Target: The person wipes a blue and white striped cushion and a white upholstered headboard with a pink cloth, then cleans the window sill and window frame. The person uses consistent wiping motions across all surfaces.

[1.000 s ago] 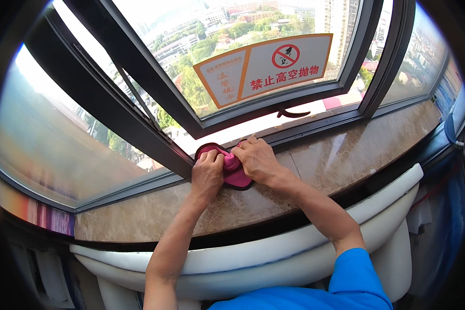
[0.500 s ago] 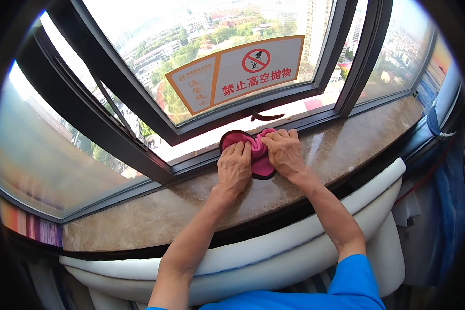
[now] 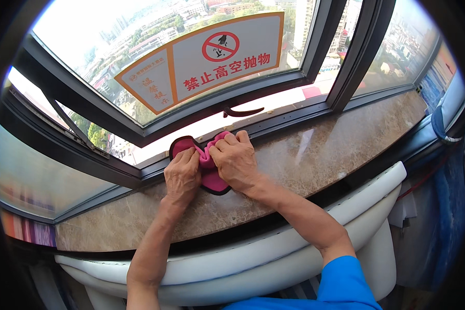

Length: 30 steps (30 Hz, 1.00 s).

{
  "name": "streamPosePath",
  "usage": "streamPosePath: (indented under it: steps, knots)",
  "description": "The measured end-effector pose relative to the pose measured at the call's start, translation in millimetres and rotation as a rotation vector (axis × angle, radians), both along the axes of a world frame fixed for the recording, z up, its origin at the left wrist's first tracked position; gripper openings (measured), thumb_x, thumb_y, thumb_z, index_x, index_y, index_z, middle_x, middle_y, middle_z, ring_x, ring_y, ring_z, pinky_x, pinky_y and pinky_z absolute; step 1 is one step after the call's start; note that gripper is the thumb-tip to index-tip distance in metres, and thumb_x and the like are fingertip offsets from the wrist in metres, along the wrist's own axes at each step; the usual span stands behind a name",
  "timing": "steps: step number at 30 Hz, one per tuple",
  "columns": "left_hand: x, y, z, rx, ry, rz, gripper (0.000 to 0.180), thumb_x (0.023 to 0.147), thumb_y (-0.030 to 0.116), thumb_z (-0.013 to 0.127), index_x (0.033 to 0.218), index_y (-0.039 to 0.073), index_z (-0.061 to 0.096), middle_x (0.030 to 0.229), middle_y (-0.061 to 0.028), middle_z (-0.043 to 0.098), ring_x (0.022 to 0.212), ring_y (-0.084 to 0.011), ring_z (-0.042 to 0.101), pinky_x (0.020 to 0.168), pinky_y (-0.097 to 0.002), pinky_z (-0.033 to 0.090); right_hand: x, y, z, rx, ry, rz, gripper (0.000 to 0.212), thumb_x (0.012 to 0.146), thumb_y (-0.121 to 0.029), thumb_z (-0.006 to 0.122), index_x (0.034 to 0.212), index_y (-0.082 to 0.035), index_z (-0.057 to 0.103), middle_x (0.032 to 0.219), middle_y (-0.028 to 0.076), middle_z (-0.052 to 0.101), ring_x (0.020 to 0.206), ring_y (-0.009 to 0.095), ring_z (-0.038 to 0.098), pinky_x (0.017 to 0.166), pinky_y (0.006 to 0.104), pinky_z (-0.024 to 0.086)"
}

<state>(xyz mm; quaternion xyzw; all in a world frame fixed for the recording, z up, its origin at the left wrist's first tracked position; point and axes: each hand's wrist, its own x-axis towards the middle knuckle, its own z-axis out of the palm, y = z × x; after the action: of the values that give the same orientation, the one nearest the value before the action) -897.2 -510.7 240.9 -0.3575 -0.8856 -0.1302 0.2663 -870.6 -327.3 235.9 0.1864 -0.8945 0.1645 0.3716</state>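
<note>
A pink cleaning cloth (image 3: 213, 179) with a dark border lies bunched over the lower window frame (image 3: 287, 121) and hangs onto the brown marble sill (image 3: 294, 168). My left hand (image 3: 183, 175) grips its left part, fingers pressed down at the frame. Close to its right, my right hand (image 3: 234, 161) is closed on a gathered fold of the same cloth. The fingertips of both hands are partly hidden in the fabric. Just beyond them is the dark handle (image 3: 243, 111) of the tilted-out window sash (image 3: 191, 114).
A white padded seat back (image 3: 201, 266) curves along the near side of the sill. On the sash glass is a white and orange warning sticker (image 3: 227, 57). A dark stay arm (image 3: 70, 121) spans the opening at left. Blue fabric (image 3: 442, 124) hangs at the right.
Both hands have moved left along the window frame with the pink cloth. The view has shifted too, and the sash and sticker now appear farther left and higher.
</note>
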Motion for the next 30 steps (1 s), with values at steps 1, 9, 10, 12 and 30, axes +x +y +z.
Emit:
streamPosePath:
  steps: [1, 9, 10, 12, 30]
  knots:
    - [1.3, 0.2, 1.9, -0.003, -0.003, 0.005, 0.028, 0.077, 0.002, 0.063, 0.104, -0.001, 0.067, 0.11, -0.0138, 0.069, 0.1, -0.0299, 0.068, 0.087, -0.0387, 0.056, -6.7, 4.3, 2.6, 0.033, -0.018, 0.079, 0.011, 0.079, -0.014, 0.061, 0.08, -0.007, 0.068, 0.076, 0.008, 0.065, 0.086, 0.025, 0.061, 0.08, 0.0402, 0.041]
    - [4.2, 16.6, 4.9, 0.044, -0.029, -0.018, 0.016, 0.072, 0.007, 0.062, 0.087, 0.001, 0.063, 0.093, -0.012, 0.063, 0.091, -0.0274, 0.064, 0.081, -0.0358, 0.056, -14.5, 26.0, 10.5, -0.058, -0.054, 0.297, 0.026, 0.067, -0.003, 0.068, 0.092, -0.006, 0.072, 0.086, 0.003, 0.066, 0.083, 0.023, 0.06, 0.078, 0.0365, 0.043]
    - [5.1, 15.7, 2.4, 0.055, -0.04, -0.012, 0.015, 0.072, 0.007, 0.062, 0.086, 0.001, 0.062, 0.091, -0.0121, 0.062, 0.089, -0.0273, 0.064, 0.08, -0.0357, 0.055, -15.3, 24.9, 10.2, -0.068, -0.056, 0.315, 0.027, 0.066, -0.002, 0.068, 0.093, -0.007, 0.072, 0.087, 0.003, 0.067, 0.084, 0.023, 0.06, 0.079, 0.0362, 0.043]
    - [6.3, 17.0, 3.0, 0.048, -0.052, 0.002, 0.015, 0.073, 0.007, 0.062, 0.086, 0.001, 0.063, 0.09, -0.0123, 0.062, 0.088, -0.0267, 0.062, 0.08, -0.0349, 0.054, -14.1, 25.4, 13.9, -0.033, -0.079, 0.306, 0.028, 0.066, -0.001, 0.068, 0.093, -0.007, 0.072, 0.088, 0.003, 0.068, 0.084, 0.023, 0.061, 0.079, 0.0361, 0.043]
    - [-0.6, 50.9, -15.4, 0.212, -0.036, 0.05, 0.015, 0.078, 0.015, 0.062, 0.083, 0.003, 0.07, 0.087, -0.012, 0.065, 0.087, -0.0263, 0.063, 0.077, -0.0363, 0.052, -11.7, 30.9, 13.7, 0.145, 0.05, 0.177, 0.023, 0.067, 0.0, 0.067, 0.09, -0.004, 0.069, 0.087, 0.008, 0.065, 0.082, 0.029, 0.06, 0.079, 0.0389, 0.044]
